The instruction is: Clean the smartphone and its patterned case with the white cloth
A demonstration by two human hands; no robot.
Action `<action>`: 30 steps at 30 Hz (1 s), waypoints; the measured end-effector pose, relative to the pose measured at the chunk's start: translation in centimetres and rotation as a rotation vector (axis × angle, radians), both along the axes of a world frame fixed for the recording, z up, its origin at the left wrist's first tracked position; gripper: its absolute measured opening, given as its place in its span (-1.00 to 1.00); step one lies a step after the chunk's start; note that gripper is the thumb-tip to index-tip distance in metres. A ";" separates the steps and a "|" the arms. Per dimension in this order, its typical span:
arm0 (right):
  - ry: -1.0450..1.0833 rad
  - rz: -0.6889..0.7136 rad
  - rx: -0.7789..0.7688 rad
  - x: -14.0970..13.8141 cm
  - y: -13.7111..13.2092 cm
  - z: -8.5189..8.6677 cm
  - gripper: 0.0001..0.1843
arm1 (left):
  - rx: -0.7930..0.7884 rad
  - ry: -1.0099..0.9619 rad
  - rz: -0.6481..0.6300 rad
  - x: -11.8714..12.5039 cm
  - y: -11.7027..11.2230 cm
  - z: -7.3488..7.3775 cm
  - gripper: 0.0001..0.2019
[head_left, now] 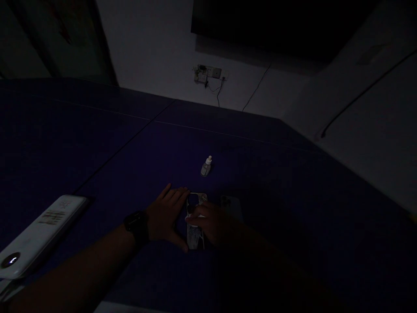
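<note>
A patterned phone case [194, 239] lies on the dark blue table, the table showing through its camera cutout. Along its left side my left hand [165, 216] rests flat, fingers and thumb spread; the fingertips touch the upper left edge and the thumb reaches the lower left edge. Over the middle of the case, my right hand [213, 224] is closed in a pinch on a small white-and-dark thing, mostly hidden by the fingers. Right of the case, partly covered by my right forearm, is a dark phone [233, 205]. Beyond the case stands a small dropper bottle [206, 167] with a white top.
A white power bank [42, 232] with a lit display lies at the left, a cable at its near end. Sockets [211, 73] with plugs and cords are on the wall under a dark screen [260, 30]. The room is dim.
</note>
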State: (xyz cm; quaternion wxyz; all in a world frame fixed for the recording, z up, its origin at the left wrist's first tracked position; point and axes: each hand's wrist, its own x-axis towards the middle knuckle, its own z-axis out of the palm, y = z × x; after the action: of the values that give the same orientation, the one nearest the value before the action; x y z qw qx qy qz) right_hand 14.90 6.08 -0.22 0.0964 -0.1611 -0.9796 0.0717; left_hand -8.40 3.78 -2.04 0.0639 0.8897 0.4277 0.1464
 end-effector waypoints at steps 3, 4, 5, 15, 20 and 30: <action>0.003 -0.097 -0.007 1.3 0.3 0.4 -0.67 | -0.002 0.017 -0.001 0.0 0.1 -0.3 0.32; 0.003 -0.125 -0.001 1.8 0.3 0.6 -0.64 | 0.003 0.019 0.003 -0.1 0.1 -0.5 0.33; 0.003 -0.141 0.009 2.4 0.2 0.9 -0.61 | 0.009 0.019 0.007 -0.1 0.2 -0.7 0.33; 0.122 -0.238 -0.028 2.5 -2.5 -1.8 -0.60 | 0.011 0.020 0.021 0.0 0.2 -0.7 0.33; 0.124 -0.144 -0.006 0.3 -3.3 -1.3 -0.66 | 0.021 0.030 0.001 0.0 0.2 -0.7 0.31; 0.032 -0.132 -0.052 1.2 -2.5 -0.2 -0.71 | 0.024 0.020 0.006 -0.2 0.4 -1.3 0.34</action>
State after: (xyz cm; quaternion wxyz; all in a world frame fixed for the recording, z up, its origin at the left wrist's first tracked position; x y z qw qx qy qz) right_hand 16.07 3.63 -0.40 0.1122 -0.2266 -0.9630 0.0929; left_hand -8.63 4.17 -3.32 0.0486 0.8905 0.4293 0.1428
